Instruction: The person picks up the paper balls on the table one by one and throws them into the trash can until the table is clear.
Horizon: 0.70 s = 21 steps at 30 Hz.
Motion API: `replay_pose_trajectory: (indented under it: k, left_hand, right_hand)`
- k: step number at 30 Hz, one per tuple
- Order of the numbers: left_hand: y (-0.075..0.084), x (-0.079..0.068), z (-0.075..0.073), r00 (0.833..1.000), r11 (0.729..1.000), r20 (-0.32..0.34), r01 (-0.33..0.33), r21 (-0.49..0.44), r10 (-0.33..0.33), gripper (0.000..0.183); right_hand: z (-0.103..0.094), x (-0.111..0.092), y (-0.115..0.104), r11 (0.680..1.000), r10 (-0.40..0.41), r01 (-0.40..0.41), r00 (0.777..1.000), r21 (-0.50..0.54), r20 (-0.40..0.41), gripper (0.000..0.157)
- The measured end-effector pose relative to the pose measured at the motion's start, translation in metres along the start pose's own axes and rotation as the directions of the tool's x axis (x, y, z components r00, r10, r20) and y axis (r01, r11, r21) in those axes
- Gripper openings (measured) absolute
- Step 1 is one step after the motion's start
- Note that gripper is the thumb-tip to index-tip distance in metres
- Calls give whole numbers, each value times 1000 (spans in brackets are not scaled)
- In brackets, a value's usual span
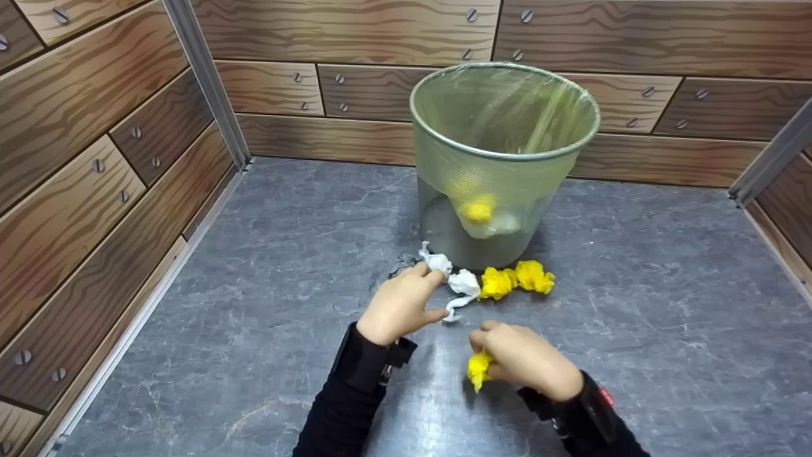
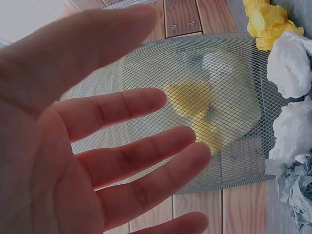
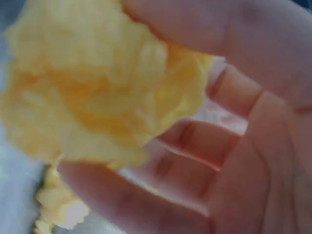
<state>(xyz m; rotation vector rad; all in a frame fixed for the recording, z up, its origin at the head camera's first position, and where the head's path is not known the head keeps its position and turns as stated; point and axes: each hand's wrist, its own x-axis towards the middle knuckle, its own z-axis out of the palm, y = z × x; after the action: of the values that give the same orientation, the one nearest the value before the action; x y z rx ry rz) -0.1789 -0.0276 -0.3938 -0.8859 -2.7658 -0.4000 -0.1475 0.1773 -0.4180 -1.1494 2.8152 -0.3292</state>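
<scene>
Between its thumb and fingers my right hand (image 1: 530,358) pinches a crumpled yellow paper ball (image 1: 478,370), which fills much of the right wrist view (image 3: 92,92). My left hand (image 1: 403,304) hovers close to two crumpled white paper pieces (image 1: 464,284); its fingers are spread apart and hold nothing in the left wrist view. To the right of the white pieces lie two yellow paper balls (image 1: 498,283), in a row before a mesh wastebasket (image 1: 438,222). Through the mesh, yellow paper (image 2: 190,97) and something white show inside the basket's liner.
A dark grey crumpled piece (image 2: 298,190) lies beside the white ones, partly hidden behind my left hand in the head view. A translucent yellowish liner (image 1: 457,114) covers the basket's rim. Wood-patterned panels (image 1: 273,136) wall in the grey floor (image 1: 304,216) behind and at both sides.
</scene>
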Motion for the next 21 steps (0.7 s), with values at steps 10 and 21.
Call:
replay_pose_trajectory:
  k: [10,21]
  left_hand:
    - [2,0,1,999,1000,52,-14,0,14,40]
    - [2,2,4,952,993,302,86,-80,-58,50]
  right_hand:
    - [-66,-29,-4,999,-35,26,916,-28,-400,30]
    - [-155,4,9,988,-93,146,256,-56,-962,20]
